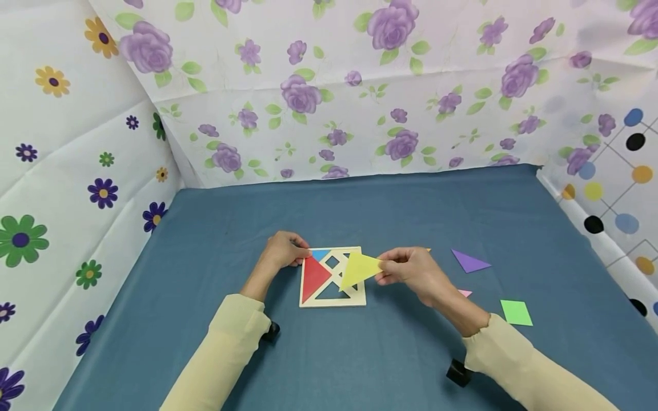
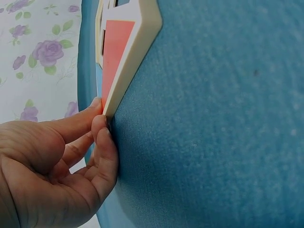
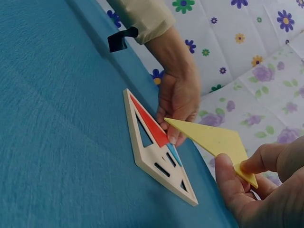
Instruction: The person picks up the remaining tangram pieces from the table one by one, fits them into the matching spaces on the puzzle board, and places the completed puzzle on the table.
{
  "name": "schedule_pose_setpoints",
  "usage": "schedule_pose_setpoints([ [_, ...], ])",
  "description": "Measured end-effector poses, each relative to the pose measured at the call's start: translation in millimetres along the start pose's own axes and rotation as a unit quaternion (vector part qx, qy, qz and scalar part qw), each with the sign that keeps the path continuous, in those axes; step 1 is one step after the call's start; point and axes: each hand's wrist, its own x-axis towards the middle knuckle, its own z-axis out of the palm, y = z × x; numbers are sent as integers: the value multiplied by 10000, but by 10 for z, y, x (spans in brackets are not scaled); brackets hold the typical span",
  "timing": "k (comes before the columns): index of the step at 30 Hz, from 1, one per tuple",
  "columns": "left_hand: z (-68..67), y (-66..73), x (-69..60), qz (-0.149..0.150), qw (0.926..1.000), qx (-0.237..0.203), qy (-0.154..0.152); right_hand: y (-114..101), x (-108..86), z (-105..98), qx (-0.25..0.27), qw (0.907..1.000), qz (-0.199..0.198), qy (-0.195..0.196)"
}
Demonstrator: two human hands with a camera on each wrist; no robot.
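A pale wooden tangram board (image 1: 334, 304) lies on the blue cloth. In it sit a red triangle (image 1: 315, 278) at the left and a blue piece (image 1: 320, 254) at the top; other cutouts show the cloth through them. My left hand (image 1: 283, 249) pinches the board's upper left corner between thumb and fingers, as the left wrist view shows. Above the board's right part, a yellow triangle (image 3: 213, 137) is raised and tilted, clear of the frame. My right hand (image 1: 411, 269) pinches it by one corner; in the head view it covers some cutouts.
To the right lie a purple triangle (image 1: 469, 262) and a green four-sided piece (image 1: 517, 313). A pink piece (image 1: 465, 293) and an orange one (image 1: 429, 249) are mostly hidden behind the right hand and wrist. Flowered sheets (image 1: 349, 125) stand behind the blue cloth (image 1: 329, 359).
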Motion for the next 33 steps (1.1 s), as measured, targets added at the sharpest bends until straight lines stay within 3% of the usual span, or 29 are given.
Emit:
schedule_pose_setpoints([
  [8,15,8,13,-105,9999,3,51,56,45,109,-34,9999,48,145],
  [17,26,20,18,-229,9997,-6,67,109,64,222,-1057,9937,-126,364],
  [22,33,18,27,-276,9995,5,119,133,59,287,-1183,9922,-302,269],
  [33,52,19,28,-342,9992,1,211,216,91,406,-1229,9920,-270,119],
])
